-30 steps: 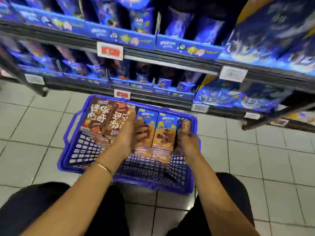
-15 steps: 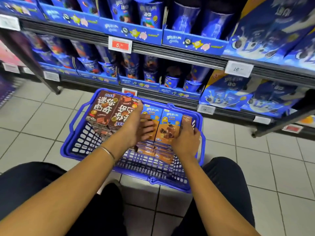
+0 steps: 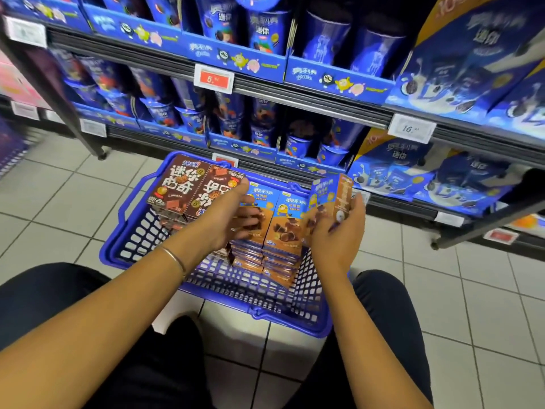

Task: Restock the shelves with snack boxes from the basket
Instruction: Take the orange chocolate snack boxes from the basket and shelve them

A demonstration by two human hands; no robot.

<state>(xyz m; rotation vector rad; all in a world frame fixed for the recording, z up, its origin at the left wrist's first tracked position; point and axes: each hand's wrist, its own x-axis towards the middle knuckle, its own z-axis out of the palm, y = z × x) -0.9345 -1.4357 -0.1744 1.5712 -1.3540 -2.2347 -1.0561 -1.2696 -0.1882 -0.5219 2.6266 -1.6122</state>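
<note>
Snack boxes are found stacked flat inside the blue basket, which is set on the tiled floor directly before the shelves. Brown boxes are at the left, and orange-and-blue ones are at the centre and right.

One orange-and-blue box is held clear of the stacks, tilted on end above the basket's far right corner. It is grasped by the right hand, whose fingers are wrapped round its side panel.

The left hand is laid over the centre stack, its fingers loosely spread and grasping nothing. Whether they press on the top box cannot be told. This hand is judged to be placed there to steady the remaining stacks while a single box is drawn off.

The basket is judged to be parked close to the lower shelves so that each box need be carried only a short way. The shelves in view are filled with blue cups and bags. No gap matching the held box is seen, so its destination cannot be confirmed.

The step in hand is assessed as removal, with nearly the whole load unshelved.
</note>
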